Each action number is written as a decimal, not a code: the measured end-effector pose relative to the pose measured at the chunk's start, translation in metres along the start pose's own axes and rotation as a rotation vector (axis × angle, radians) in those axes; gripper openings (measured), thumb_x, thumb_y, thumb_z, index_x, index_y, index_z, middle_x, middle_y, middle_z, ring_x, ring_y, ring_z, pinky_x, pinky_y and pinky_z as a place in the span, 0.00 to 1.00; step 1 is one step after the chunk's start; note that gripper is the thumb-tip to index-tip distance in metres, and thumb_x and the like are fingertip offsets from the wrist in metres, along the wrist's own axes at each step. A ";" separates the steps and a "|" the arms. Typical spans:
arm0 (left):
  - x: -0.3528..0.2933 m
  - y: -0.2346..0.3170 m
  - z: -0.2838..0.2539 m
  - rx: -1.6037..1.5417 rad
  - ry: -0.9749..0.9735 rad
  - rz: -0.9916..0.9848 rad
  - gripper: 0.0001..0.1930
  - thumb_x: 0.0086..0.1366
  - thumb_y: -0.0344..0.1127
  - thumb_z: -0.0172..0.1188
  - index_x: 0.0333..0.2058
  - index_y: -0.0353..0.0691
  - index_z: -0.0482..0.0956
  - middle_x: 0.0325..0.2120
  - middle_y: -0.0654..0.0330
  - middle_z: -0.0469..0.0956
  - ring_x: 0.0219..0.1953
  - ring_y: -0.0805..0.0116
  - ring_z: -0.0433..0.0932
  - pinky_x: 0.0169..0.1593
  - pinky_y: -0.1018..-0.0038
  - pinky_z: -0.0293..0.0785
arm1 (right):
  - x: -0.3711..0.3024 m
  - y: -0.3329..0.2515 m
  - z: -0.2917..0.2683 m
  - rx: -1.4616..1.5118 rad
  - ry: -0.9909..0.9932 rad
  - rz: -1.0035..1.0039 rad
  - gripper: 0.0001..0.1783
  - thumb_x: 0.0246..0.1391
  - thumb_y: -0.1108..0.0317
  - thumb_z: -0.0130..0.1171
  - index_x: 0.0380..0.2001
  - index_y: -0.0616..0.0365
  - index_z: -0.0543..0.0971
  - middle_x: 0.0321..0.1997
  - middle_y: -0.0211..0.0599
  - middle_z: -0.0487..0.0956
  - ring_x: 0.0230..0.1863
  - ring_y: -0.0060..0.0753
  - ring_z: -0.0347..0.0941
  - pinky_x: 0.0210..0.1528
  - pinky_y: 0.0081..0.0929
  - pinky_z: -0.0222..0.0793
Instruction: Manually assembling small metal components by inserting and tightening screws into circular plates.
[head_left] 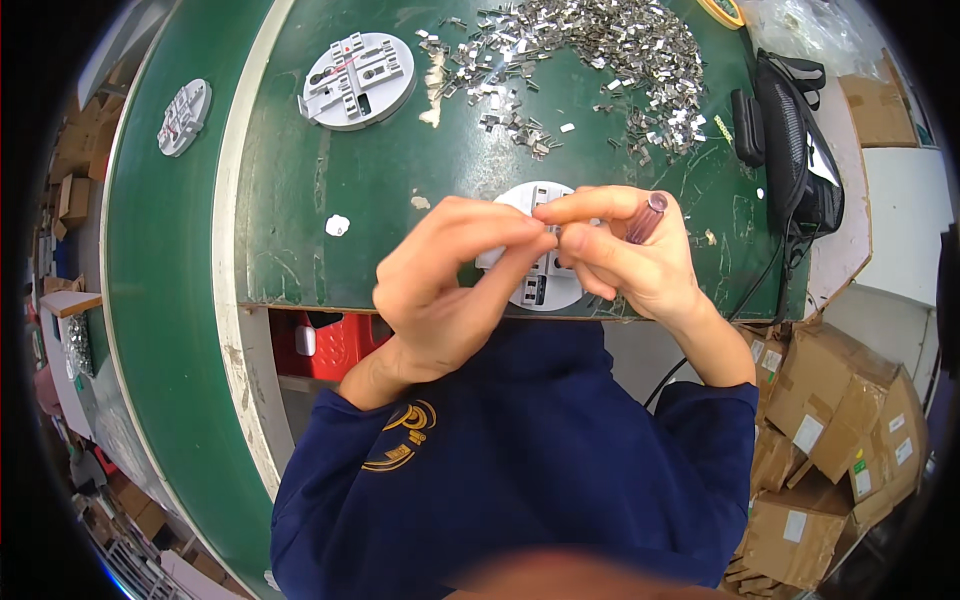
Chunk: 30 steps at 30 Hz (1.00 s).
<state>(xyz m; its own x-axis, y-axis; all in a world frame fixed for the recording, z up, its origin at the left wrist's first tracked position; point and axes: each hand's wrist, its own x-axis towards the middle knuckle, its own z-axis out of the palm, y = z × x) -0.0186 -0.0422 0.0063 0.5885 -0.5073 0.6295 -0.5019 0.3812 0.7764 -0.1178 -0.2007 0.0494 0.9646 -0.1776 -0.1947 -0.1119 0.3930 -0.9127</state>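
While a purple handle (647,218) is palmed, seemingly for readiness, something indistinct (552,231) is pinched mid-frame by left hand (447,285) and right hand (640,257).

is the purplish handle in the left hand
No, the purplish handle sits in the grip of the right hand, sticking up out of it.

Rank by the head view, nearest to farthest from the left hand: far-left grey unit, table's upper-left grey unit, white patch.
1. White patch: on the table, left of the left hand.
2. Upper-left grey unit: on the table, farther up.
3. Far-left grey unit: beyond the pale rail.
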 end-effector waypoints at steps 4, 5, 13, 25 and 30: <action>-0.001 0.000 0.008 -0.330 0.136 -0.177 0.14 0.55 0.14 0.67 0.41 0.29 0.81 0.38 0.51 0.81 0.38 0.67 0.82 0.44 0.74 0.79 | 0.001 0.002 0.004 -0.269 0.051 -0.175 0.08 0.59 0.80 0.59 0.41 0.72 0.81 0.30 0.37 0.78 0.17 0.13 0.65 0.18 0.14 0.57; -0.002 -0.001 0.010 -0.382 0.159 -0.190 0.13 0.56 0.14 0.66 0.41 0.29 0.80 0.38 0.51 0.81 0.39 0.67 0.82 0.44 0.74 0.79 | 0.001 0.002 0.003 -0.356 0.061 -0.241 0.07 0.58 0.80 0.59 0.40 0.71 0.81 0.32 0.37 0.78 0.17 0.13 0.65 0.18 0.14 0.57; 0.012 -0.006 -0.013 -0.012 -0.189 -0.270 0.11 0.58 0.17 0.64 0.39 0.33 0.82 0.37 0.55 0.81 0.39 0.66 0.80 0.44 0.73 0.77 | -0.009 -0.017 -0.014 -0.790 0.098 -0.323 0.04 0.53 0.80 0.64 0.34 0.65 0.83 0.30 0.33 0.79 0.19 0.11 0.65 0.20 0.13 0.56; 0.011 -0.016 0.000 0.246 -0.362 -0.264 0.09 0.55 0.24 0.68 0.36 0.37 0.84 0.36 0.61 0.79 0.40 0.64 0.76 0.42 0.71 0.73 | -0.007 -0.012 -0.022 -1.063 0.025 -0.405 0.05 0.50 0.79 0.65 0.32 0.63 0.82 0.29 0.38 0.79 0.26 0.33 0.77 0.26 0.27 0.72; 0.012 -0.017 0.004 0.252 -0.369 -0.275 0.08 0.56 0.24 0.68 0.36 0.38 0.83 0.36 0.61 0.79 0.40 0.64 0.75 0.42 0.72 0.74 | -0.005 -0.014 -0.026 -1.080 -0.002 -0.409 0.06 0.50 0.80 0.65 0.33 0.63 0.82 0.28 0.38 0.78 0.25 0.34 0.76 0.26 0.27 0.71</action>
<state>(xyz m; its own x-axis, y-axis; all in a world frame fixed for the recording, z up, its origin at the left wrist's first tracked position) -0.0057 -0.0577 0.0009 0.4807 -0.8183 0.3152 -0.5239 0.0203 0.8516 -0.1277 -0.2289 0.0541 0.9761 -0.1121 0.1862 0.0641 -0.6702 -0.7394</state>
